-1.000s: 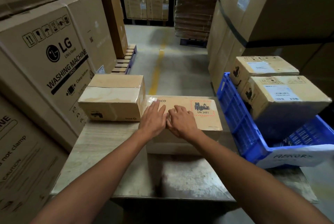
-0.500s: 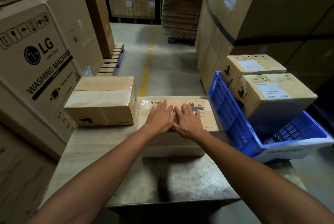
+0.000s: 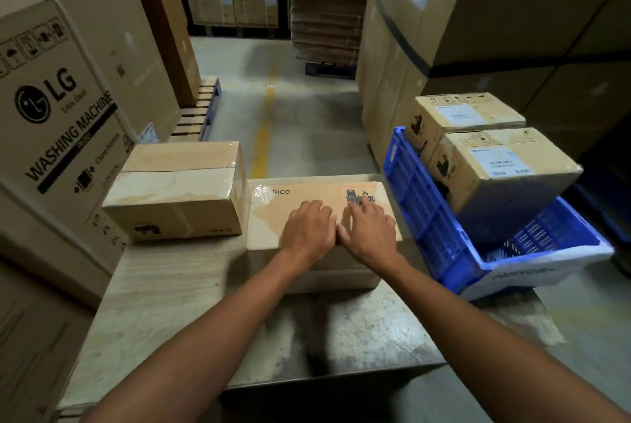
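On the middle of the metal table (image 3: 164,306), we have both hands down on the top of the PICO box (image 3: 273,217). Our left hand (image 3: 309,228) lies palm-down, fingers loosely extended and close together, clasping nothing. Our right hand (image 3: 370,229) rests right against it, its fingers spread a little and reaching onto the red-framed label (image 3: 362,191) near the box's right end; it grips nothing either. The box lies flat, its long axis running left to right across the table, the printed name at the left end and readable from our side. Its left end sits just beside a taped box (image 3: 177,190); its right end is near a blue crate (image 3: 420,217) holding two labelled cartons (image 3: 502,163).
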Action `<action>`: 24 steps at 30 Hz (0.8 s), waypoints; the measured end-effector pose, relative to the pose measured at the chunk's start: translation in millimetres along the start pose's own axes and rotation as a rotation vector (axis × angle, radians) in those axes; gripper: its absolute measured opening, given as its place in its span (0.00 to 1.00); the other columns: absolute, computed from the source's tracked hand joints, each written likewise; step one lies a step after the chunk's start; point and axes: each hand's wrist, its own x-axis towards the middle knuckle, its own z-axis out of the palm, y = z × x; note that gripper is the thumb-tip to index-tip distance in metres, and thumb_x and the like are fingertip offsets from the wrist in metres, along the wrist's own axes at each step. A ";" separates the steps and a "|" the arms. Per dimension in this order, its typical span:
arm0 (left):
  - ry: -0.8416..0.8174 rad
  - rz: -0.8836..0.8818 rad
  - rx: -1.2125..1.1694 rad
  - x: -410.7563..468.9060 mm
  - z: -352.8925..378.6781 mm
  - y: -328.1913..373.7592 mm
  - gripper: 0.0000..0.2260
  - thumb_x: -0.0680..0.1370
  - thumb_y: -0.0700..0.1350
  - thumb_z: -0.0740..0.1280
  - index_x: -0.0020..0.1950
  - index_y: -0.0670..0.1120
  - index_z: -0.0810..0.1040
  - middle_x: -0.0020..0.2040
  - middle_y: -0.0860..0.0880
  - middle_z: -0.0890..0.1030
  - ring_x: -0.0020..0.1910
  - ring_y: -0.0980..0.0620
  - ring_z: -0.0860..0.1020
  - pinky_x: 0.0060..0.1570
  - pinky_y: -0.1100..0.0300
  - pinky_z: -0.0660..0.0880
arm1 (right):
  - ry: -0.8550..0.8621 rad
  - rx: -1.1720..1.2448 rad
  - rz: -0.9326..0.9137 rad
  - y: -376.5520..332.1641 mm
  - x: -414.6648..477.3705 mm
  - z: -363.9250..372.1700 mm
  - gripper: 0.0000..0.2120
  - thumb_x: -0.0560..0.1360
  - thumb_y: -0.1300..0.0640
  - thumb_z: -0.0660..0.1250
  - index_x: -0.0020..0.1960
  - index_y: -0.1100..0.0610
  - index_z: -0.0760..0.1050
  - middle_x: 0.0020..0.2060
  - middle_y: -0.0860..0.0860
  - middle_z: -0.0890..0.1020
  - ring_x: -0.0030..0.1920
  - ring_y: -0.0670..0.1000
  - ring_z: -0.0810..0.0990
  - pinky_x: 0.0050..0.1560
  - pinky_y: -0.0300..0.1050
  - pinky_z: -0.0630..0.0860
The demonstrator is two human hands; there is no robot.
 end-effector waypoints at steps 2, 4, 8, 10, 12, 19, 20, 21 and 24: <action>0.145 0.017 -0.055 -14.4 7.0 -1.7 0.19 0.78 0.51 0.55 0.43 0.43 0.82 0.43 0.45 0.82 0.44 0.43 0.79 0.41 0.50 0.75 | 0.161 0.008 0.018 3.3 -14.4 10.4 0.22 0.78 0.41 0.61 0.66 0.53 0.73 0.65 0.58 0.74 0.65 0.58 0.71 0.63 0.57 0.71; 0.164 0.005 -0.049 -18.7 10.1 -2.3 0.19 0.78 0.51 0.57 0.41 0.43 0.83 0.42 0.45 0.83 0.43 0.44 0.79 0.40 0.51 0.76 | 0.230 -0.014 -0.005 6.8 -22.9 23.5 0.19 0.80 0.41 0.59 0.60 0.54 0.74 0.57 0.57 0.76 0.58 0.56 0.73 0.59 0.53 0.72; 0.045 -0.027 0.042 -4.9 -1.8 7.5 0.14 0.80 0.48 0.61 0.49 0.42 0.84 0.47 0.44 0.81 0.49 0.43 0.77 0.46 0.50 0.73 | 0.258 -0.050 -0.009 5.0 -20.3 24.8 0.17 0.80 0.42 0.57 0.54 0.55 0.74 0.51 0.55 0.76 0.53 0.56 0.74 0.54 0.54 0.72; -0.010 -0.033 0.080 6.2 -7.8 12.7 0.14 0.81 0.49 0.60 0.55 0.44 0.82 0.54 0.44 0.79 0.55 0.43 0.75 0.52 0.49 0.71 | 0.210 -0.091 -0.002 4.5 -10.0 10.9 0.19 0.79 0.39 0.57 0.56 0.54 0.74 0.54 0.56 0.75 0.55 0.56 0.73 0.55 0.56 0.71; -0.079 -0.029 0.088 17.9 -4.9 12.8 0.16 0.82 0.51 0.58 0.64 0.46 0.77 0.63 0.43 0.75 0.63 0.43 0.71 0.60 0.48 0.68 | 0.111 -0.102 -0.016 12.3 4.0 0.2 0.24 0.79 0.37 0.56 0.66 0.52 0.71 0.64 0.58 0.73 0.65 0.58 0.71 0.63 0.61 0.68; -0.285 -0.049 0.030 31.3 13.0 0.4 0.23 0.85 0.56 0.48 0.79 0.53 0.60 0.81 0.47 0.55 0.80 0.45 0.52 0.76 0.39 0.50 | -0.169 -0.044 -0.057 36.9 23.7 10.3 0.38 0.78 0.29 0.38 0.82 0.48 0.43 0.81 0.55 0.43 0.80 0.58 0.39 0.77 0.66 0.43; -0.287 -0.039 0.021 28.4 12.3 -1.4 0.23 0.85 0.56 0.49 0.79 0.52 0.60 0.81 0.47 0.55 0.80 0.46 0.51 0.76 0.38 0.49 | -0.160 -0.040 -0.056 36.1 21.6 11.2 0.39 0.78 0.28 0.38 0.82 0.48 0.43 0.81 0.55 0.43 0.80 0.59 0.40 0.77 0.66 0.45; -0.278 -0.041 0.008 24.8 12.1 -2.7 0.23 0.85 0.56 0.50 0.79 0.52 0.61 0.81 0.47 0.55 0.80 0.47 0.51 0.76 0.37 0.49 | -0.137 -0.032 -0.046 35.0 19.1 12.6 0.39 0.77 0.28 0.39 0.82 0.48 0.45 0.81 0.56 0.44 0.80 0.59 0.41 0.76 0.67 0.46; -0.164 -0.144 0.012 13.9 10.8 1.4 0.22 0.83 0.56 0.54 0.77 0.52 0.65 0.81 0.48 0.57 0.80 0.49 0.52 0.73 0.32 0.46 | -0.010 0.033 0.076 33.0 10.0 16.7 0.42 0.75 0.25 0.45 0.81 0.48 0.52 0.81 0.59 0.49 0.80 0.62 0.46 0.75 0.66 0.54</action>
